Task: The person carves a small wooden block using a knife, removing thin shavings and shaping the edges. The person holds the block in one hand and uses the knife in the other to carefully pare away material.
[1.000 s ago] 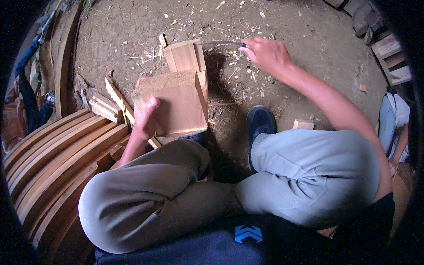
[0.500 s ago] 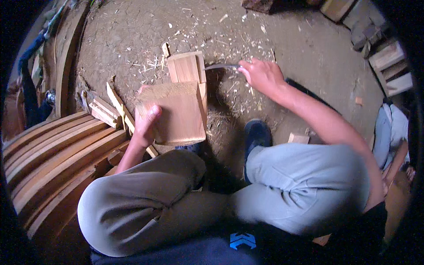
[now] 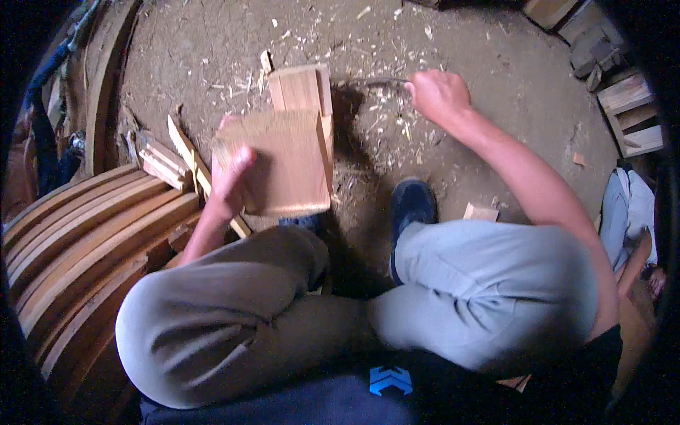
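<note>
Left hand [image 3: 230, 180]: clamped on the near-left edge of a wooden block [image 3: 280, 163], holding it tilted above the dirt floor [image 3: 496, 85].
Right hand [image 3: 439, 95]: closed around a thin metal tool [image 3: 379, 82], well right of the block.
Planks [image 3: 85, 219]: curved, stacked left of the left hand.
Shoe [image 3: 411, 205]: below the right hand.

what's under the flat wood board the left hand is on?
The board lies on a second wooden block that sticks out beyond its far edge. The left hand covers its near-left corner; what is directly beneath stays hidden.
</note>
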Tool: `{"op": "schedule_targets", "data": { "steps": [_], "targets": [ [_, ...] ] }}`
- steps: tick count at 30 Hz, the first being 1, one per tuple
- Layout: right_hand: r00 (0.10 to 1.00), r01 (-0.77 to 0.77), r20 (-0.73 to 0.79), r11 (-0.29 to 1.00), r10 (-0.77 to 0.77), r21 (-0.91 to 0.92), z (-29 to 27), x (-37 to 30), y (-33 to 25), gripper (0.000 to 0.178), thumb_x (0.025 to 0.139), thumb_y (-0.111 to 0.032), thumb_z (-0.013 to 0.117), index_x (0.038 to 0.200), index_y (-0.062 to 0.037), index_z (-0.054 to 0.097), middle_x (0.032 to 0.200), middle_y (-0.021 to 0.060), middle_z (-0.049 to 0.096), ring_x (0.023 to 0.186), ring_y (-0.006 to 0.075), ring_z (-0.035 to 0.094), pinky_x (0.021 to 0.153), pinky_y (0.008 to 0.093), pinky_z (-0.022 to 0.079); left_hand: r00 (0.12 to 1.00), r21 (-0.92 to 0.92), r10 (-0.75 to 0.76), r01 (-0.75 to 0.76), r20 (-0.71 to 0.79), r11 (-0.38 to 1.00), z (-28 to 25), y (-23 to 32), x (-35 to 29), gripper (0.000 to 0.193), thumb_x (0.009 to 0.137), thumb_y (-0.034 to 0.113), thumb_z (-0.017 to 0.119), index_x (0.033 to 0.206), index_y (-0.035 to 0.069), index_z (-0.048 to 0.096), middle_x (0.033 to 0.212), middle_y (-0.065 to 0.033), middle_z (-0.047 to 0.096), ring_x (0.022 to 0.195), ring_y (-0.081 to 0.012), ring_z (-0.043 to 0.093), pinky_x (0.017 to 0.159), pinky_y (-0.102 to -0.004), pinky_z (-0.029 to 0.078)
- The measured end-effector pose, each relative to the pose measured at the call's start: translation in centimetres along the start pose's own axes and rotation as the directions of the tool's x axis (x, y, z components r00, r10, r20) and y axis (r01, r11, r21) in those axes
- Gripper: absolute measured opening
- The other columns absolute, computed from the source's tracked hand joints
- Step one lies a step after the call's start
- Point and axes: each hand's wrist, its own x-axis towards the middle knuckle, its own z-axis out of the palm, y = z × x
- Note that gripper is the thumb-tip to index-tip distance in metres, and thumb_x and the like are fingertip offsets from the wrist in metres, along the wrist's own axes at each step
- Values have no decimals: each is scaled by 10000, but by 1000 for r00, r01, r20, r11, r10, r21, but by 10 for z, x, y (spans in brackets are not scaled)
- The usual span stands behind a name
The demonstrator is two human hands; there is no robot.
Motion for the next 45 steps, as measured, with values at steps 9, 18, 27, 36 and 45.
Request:
{"op": "schedule_targets", "data": {
  "steps": [9,18,27,36,45],
  "targets": [
    [994,54,-109,971,-30,232,-23,8,-17,310,878,-396,553,975,-116,642,723,178,660,694,361,658,617,474,525,1000,0,20,-20,-20,1000,-4,-7,-5,694,726,451,681,1195,38,378,1051,-76,511,1010,-168,482,901,-323,364],
    [975,196,-134,967,-176,162,-2,3,-25,250,861,-350,590,958,-121,617,708,192,644,696,371,655,611,487,521,994,5,85,-86,64,996,-9,-12,-4,676,731,433,684,1197,44,386,1062,-78,520,1022,-181,493,907,-333,376],
    [988,108,-119,991,-99,74,-13,8,-26,231,837,-323,624,956,-126,643,703,186,647,679,349,664,583,459,532,996,5,-85,85,-21,996,-12,-5,-1,674,753,413,671,1231,38,379,1084,-90,525,1033,-178,505,898,-322,388],
    [968,-149,-199,989,151,24,-26,28,29,298,884,-403,551,941,-118,613,762,149,666,725,345,659,621,479,500,996,1,76,-76,42,997,-7,-13,-5,697,716,445,690,1197,50,378,1059,-82,524,1014,-170,503,888,-318,381],
    [984,172,-77,962,-159,213,-14,15,-15,317,882,-408,536,968,-110,602,775,160,663,753,354,651,676,485,502,998,8,56,-56,-25,998,1,-6,-5,712,721,457,672,1215,52,360,1067,-85,519,1029,-186,490,911,-340,362]
  ]
}}
